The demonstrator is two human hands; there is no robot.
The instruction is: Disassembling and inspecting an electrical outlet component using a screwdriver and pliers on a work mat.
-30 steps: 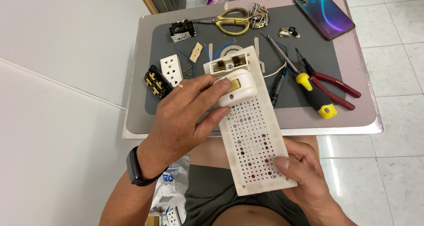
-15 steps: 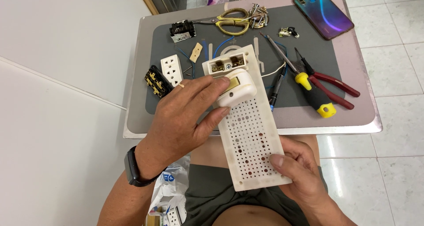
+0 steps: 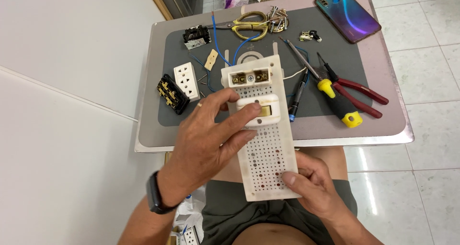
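Perforated board is held over the lap, its near corner pinched by the right hand; the left hand presses 1 white switch onto it. Terminal block already sits above; 2 sockets lie unmounted on the table.

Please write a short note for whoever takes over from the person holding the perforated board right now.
Left hand: fingers on the white switch mounted on the perforated board.
Right hand: grips the board's lower right corner.
The board is held over the lap, its top end over the table.
Done: the switch and a terminal block sit on the board.
Left: the white socket, the black part and loose screws lie unmounted on the grey mat; screwdriver and pliers lie at right.
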